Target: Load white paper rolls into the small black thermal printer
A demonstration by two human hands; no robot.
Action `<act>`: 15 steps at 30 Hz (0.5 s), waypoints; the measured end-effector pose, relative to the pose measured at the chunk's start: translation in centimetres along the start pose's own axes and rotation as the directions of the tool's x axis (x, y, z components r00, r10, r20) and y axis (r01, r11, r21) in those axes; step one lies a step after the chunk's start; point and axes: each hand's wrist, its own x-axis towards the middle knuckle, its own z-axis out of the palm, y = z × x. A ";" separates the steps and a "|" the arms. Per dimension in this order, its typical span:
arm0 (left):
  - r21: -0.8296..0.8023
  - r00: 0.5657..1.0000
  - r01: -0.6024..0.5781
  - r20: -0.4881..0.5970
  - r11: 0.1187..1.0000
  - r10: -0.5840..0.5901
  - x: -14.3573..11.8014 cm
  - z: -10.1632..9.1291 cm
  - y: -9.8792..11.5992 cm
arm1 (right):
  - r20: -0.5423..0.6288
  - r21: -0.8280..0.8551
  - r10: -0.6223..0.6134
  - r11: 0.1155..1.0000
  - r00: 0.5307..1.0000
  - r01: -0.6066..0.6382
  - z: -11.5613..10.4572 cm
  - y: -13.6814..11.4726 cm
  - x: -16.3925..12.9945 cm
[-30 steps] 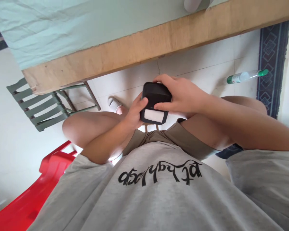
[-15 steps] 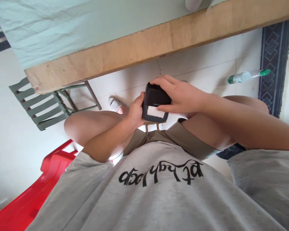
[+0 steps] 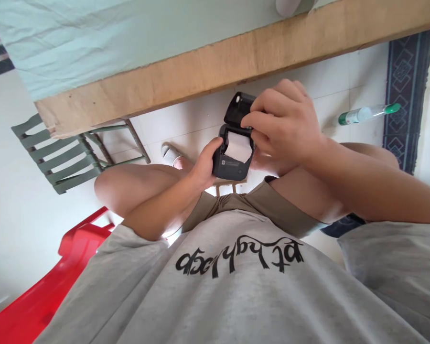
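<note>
I've got the small black printer [image 3: 232, 162] over my lap, near the tabletop [image 3: 200, 71] edge. L hand [image 3: 202, 167] fingers clamped on its body; R hand [image 3: 283, 126] fingers pinch the lid [image 3: 238, 107], flipped open w/ white paper roll [image 3: 238, 145] showing.

The printer [image 3: 232, 157] sits between both hands, below the table edge [image 3: 215, 71], chair [image 3: 57, 157] to its left.

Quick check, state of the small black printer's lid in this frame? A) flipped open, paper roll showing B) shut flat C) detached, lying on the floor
A: the lid stands raised under the right hand, and the white paper roll shows inside the printer, which the left hand grips.
</note>
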 end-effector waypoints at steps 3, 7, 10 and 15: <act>-0.030 0.999 -0.035 -0.028 0.999 0.034 -0.1 0.4 0.2 | 0.134 -0.060 0.075 0.996 0.988 -0.067 0.2 -1.4 0.0; -0.065 0.997 -0.006 -0.082 0.998 0.000 -0.4 0.9 0.5 | 0.313 -0.131 0.146 0.985 0.939 -0.110 0.8 -2.5 -0.1; -0.043 0.997 -0.013 -0.076 0.999 0.009 -0.4 0.8 0.2 | 0.400 -0.117 0.110 0.991 0.910 -0.068 1.0 -2.7 0.1; 0.054 0.997 -0.027 -0.067 0.998 0.031 -0.2 0.1 -0.3 | 0.455 -0.083 0.136 0.990 0.880 -0.111 0.9 -2.5 0.7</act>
